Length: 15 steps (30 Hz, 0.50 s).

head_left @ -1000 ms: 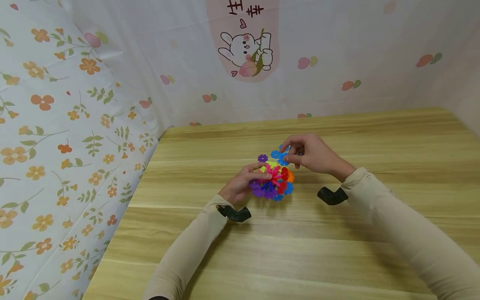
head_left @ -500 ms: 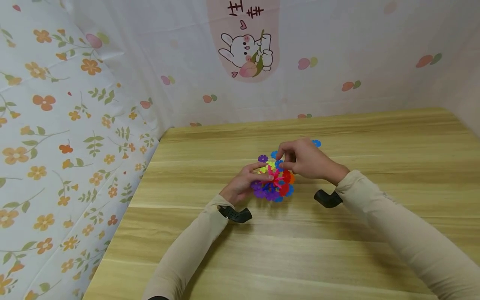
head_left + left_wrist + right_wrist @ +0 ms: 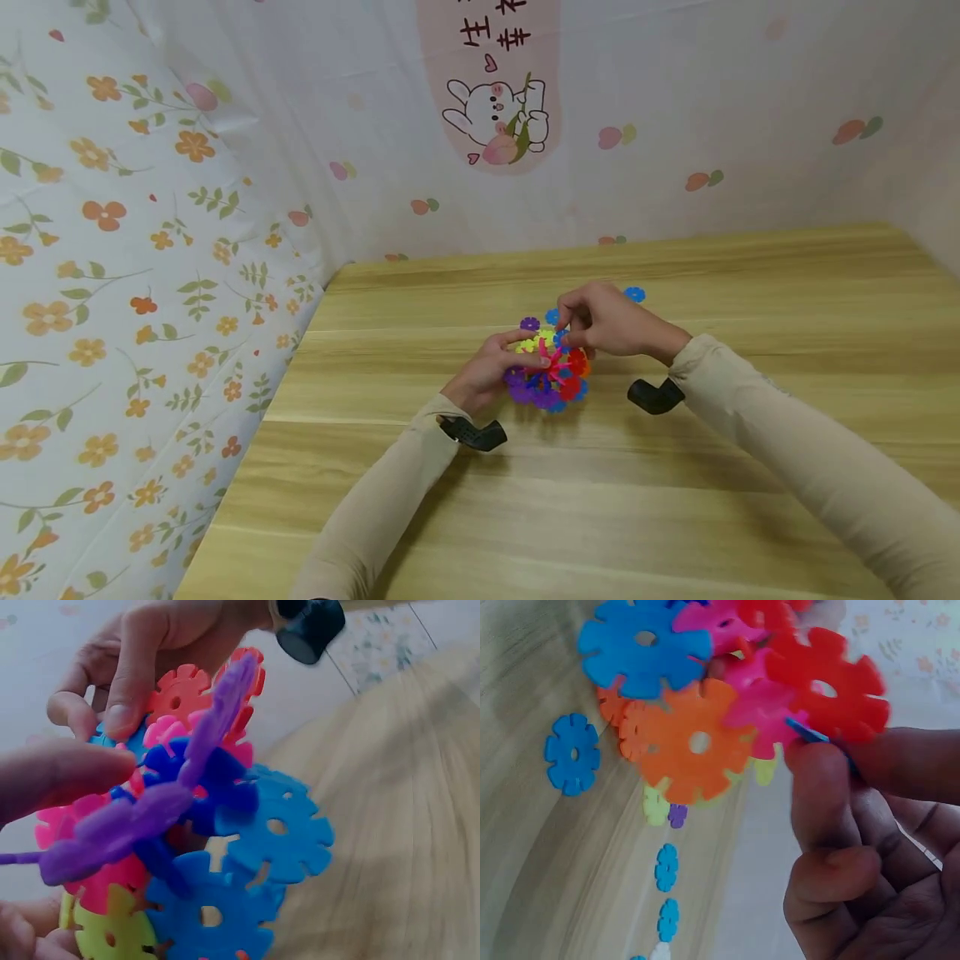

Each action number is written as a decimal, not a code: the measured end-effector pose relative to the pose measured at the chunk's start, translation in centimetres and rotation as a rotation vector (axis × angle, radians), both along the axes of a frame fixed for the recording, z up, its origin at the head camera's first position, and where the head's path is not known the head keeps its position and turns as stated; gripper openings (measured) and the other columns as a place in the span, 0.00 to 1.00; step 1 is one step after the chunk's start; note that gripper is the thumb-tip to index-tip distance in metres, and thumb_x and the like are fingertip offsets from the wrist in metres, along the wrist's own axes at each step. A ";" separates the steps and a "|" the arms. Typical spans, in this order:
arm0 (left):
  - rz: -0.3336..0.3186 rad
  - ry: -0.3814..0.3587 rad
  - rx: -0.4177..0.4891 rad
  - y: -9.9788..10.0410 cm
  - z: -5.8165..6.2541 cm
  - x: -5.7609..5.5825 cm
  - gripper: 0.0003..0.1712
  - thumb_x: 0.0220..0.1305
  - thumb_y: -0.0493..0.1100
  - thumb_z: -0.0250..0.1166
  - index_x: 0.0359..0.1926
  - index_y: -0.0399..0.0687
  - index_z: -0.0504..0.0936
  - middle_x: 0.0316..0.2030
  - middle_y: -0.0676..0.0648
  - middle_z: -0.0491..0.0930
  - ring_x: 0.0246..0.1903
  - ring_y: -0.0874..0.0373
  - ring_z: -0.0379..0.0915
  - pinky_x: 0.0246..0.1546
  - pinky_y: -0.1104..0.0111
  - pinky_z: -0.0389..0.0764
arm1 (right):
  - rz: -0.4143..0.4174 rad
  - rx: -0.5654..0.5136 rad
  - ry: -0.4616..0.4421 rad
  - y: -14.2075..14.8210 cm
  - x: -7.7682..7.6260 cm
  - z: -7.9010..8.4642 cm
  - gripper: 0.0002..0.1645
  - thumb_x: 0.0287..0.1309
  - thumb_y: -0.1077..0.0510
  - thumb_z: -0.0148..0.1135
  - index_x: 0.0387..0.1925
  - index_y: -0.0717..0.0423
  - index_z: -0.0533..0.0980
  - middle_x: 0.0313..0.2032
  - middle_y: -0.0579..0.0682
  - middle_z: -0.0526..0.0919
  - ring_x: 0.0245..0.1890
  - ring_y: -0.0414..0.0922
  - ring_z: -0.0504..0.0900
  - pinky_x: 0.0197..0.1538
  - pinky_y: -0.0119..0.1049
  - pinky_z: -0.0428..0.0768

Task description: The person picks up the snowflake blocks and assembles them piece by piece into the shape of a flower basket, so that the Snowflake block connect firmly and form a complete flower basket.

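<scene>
Flower-shaped plastic discs, slotted together, form a round multicoloured cluster [image 3: 572,388] in red, pink, purple, blue, orange and yellow. My left hand [image 3: 483,375] grips its left side; in the left wrist view the thumb [image 3: 64,780] lies across the pink and purple discs. Between thumb and forefinger, my right hand [image 3: 615,321] pinches a blue disc [image 3: 561,337] at the cluster's far right side. The right wrist view shows this blue disc [image 3: 808,730] edge-on, right by the red and pink discs, mostly covered by the fingertips.
Loose discs lie on the wooden table [image 3: 420,333] beyond the cluster: a purple disc [image 3: 529,324], a blue disc [image 3: 552,317] and another blue disc [image 3: 635,294] behind the right hand. A patterned cloth [image 3: 360,125] hangs along the table's far and left sides.
My right hand has moved from the loose blue discs down to the cluster with a blue disc pinched, uncovering another blue disc behind it. The left hand keeps its grip almost unmoved.
</scene>
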State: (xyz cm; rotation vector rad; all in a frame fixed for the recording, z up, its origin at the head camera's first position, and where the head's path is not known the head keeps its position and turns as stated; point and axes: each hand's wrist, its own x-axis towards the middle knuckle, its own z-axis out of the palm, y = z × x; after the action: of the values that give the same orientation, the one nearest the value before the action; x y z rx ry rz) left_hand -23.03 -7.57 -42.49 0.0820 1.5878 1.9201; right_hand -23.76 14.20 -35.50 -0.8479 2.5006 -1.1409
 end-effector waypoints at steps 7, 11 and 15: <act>-0.038 0.020 0.011 -0.4 -0.5 -0.4 0.24 0.70 0.39 0.58 0.66 0.42 0.70 0.43 0.54 0.83 0.42 0.62 0.83 0.44 0.70 0.84 | -0.080 -0.038 0.004 0.0 0.2 -0.6 0.02 0.61 0.65 0.64 0.37 0.60 0.79 0.18 0.50 0.81 0.16 0.48 0.80 0.33 0.39 0.80; -0.002 -0.044 0.099 -0.4 -0.7 -0.5 0.16 0.73 0.48 0.51 0.57 0.50 0.73 0.43 0.55 0.81 0.42 0.62 0.81 0.46 0.67 0.82 | -0.165 -0.063 0.017 0.2 0.2 -1.2 0.03 0.62 0.65 0.64 0.39 0.60 0.79 0.18 0.51 0.80 0.17 0.47 0.79 0.38 0.40 0.81; 0.042 -0.105 0.226 -0.3 -0.5 -0.7 0.14 0.73 0.53 0.46 0.53 0.54 0.68 0.44 0.53 0.81 0.42 0.59 0.81 0.45 0.63 0.82 | -0.255 -0.100 0.046 0.3 0.4 -1.5 0.04 0.63 0.65 0.63 0.39 0.60 0.79 0.19 0.51 0.80 0.18 0.48 0.80 0.35 0.38 0.81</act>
State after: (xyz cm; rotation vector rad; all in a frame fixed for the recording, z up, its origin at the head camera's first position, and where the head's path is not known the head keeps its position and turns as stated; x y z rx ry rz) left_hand -23.71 -7.88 -42.97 0.0416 1.3101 2.0948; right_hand -23.41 14.53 -37.04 -0.5961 2.6673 -1.3503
